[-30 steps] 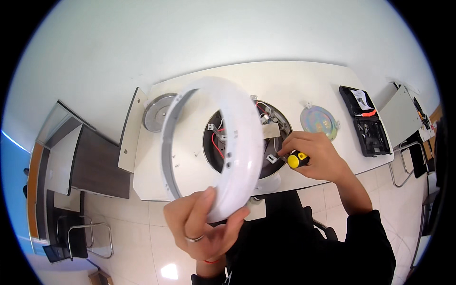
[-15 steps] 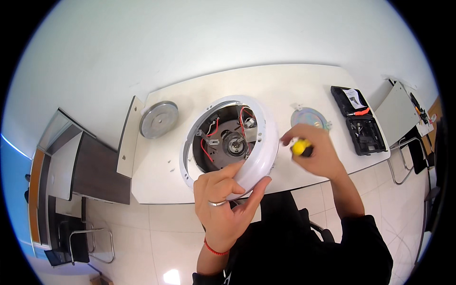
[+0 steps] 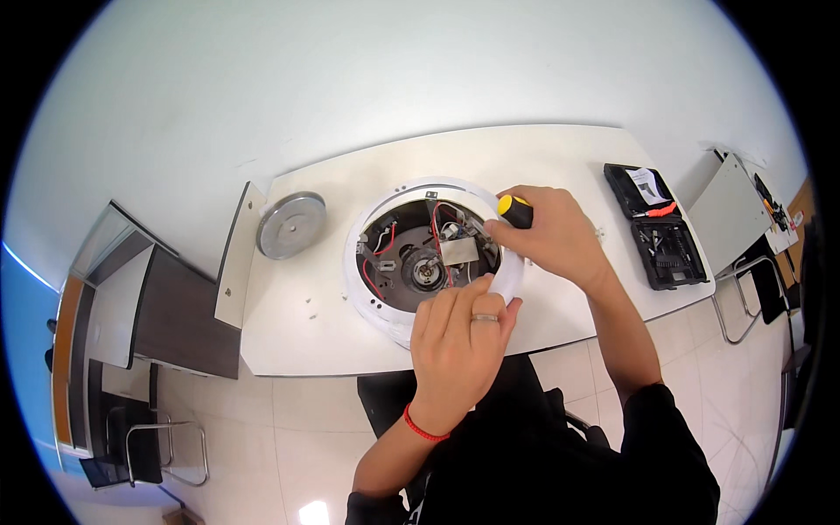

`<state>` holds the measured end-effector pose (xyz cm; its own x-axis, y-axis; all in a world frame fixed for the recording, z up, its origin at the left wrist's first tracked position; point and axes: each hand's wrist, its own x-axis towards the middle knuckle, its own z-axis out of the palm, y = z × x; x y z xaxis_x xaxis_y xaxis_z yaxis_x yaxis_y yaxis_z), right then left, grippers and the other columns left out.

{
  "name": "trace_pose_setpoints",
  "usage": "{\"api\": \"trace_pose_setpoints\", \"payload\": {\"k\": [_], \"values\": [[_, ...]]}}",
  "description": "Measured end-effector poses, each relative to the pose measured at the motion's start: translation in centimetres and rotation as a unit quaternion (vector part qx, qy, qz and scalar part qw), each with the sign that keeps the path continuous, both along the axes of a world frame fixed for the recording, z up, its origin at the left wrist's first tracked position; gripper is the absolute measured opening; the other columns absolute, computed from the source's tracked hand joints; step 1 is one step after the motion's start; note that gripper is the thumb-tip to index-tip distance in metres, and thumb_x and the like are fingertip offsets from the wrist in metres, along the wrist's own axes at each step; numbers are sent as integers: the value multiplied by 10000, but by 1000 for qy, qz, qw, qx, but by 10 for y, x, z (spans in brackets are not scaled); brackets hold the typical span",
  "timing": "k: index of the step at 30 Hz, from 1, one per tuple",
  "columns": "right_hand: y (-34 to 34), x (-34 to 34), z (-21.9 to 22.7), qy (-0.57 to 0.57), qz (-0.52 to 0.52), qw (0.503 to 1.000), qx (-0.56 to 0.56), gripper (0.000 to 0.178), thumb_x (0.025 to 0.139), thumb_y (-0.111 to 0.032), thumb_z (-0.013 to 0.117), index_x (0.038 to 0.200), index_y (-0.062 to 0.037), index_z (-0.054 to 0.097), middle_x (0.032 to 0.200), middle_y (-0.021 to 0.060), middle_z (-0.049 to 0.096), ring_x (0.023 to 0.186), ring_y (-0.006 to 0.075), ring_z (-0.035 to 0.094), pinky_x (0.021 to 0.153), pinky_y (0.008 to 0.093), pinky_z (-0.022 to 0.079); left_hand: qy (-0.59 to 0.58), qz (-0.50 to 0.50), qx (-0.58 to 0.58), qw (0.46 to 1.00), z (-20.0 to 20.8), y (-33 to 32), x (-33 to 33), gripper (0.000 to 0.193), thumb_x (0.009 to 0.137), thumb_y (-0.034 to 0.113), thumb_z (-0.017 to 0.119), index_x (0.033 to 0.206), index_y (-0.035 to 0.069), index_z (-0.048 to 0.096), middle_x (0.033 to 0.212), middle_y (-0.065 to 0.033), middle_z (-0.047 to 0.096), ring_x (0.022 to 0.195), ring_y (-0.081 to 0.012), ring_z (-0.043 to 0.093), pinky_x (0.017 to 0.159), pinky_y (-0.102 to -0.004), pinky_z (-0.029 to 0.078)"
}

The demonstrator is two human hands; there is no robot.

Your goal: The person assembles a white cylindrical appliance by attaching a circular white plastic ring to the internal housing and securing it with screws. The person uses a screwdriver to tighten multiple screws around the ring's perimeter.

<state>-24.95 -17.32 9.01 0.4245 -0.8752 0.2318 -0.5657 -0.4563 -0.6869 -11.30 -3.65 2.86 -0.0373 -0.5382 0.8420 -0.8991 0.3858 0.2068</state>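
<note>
Extending from the lower edge, the left forearm carries the left hand [image 3: 459, 346] forward, back of the hand up. Its grip is closed on the near right rim of the white ring cover [image 3: 507, 282], fingers over the top and thumb along the outer side. The right hand [image 3: 556, 232] reaches in from the right, its grip curled closed about the yellow-and-black screwdriver [image 3: 516, 211]; the handle end projects up between thumb and forefinger, and the tip is hidden.

The ring cover encircles the mouth of the round metal housing [image 3: 402, 278], ahead of both hands and mostly left of the right one. Red wires and a pale rectangular plate [image 3: 459, 252] show inside the housing.

On the white table [image 3: 560, 157], from left to right: a round metal lid [image 3: 292, 226], small fasteners [image 3: 310, 308], the housing, and an open black tool case [image 3: 669, 254] near the right edge. At left stand a dark-fronted cabinet [image 3: 188, 302] and a chrome-framed chair [image 3: 166, 442]; pale tiles [image 3: 306, 402] cover the floor.
</note>
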Motion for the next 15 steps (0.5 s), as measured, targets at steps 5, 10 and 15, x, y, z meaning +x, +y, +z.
{"api": "trace_pose_setpoints", "payload": {"k": [5, 10, 15], "values": [[-11, 11, -27, -74, -16, 997, -34, 407, 849, -279, 780, 1089, 48, 758, 732, 148, 720, 620, 194, 686, 630, 321, 541, 36, 44, 30, 998, 1, -2, 10, 516, 729, 173, 940, 1147, 67, 656, 1186, -81, 716, 1096, -287, 646, 948, -415, 440], [-13, 14, -38, -128, -37, 988, -74, 376, 839, -245, 758, 1060, 59, 761, 744, 200, 730, 650, 298, 730, 672, 362, 572, 147, 73, 18, 986, -18, 15, 49, 947, 707, 275, 957, 1482, 43, 465, 1550, -187, 493, 1429, -369, 442, 1157, -488, 326], [-13, 12, -41, -125, -38, 988, -78, 371, 839, -237, 759, 1059, 62, 760, 753, 206, 733, 648, 304, 730, 674, 366, 574, 271, 52, 78, 958, -34, 26, 82, 1262, 659, 359, 988, 1628, -7, 267, 1635, -216, 367, 1503, -399, 330, 1249, -520, 249]]}}
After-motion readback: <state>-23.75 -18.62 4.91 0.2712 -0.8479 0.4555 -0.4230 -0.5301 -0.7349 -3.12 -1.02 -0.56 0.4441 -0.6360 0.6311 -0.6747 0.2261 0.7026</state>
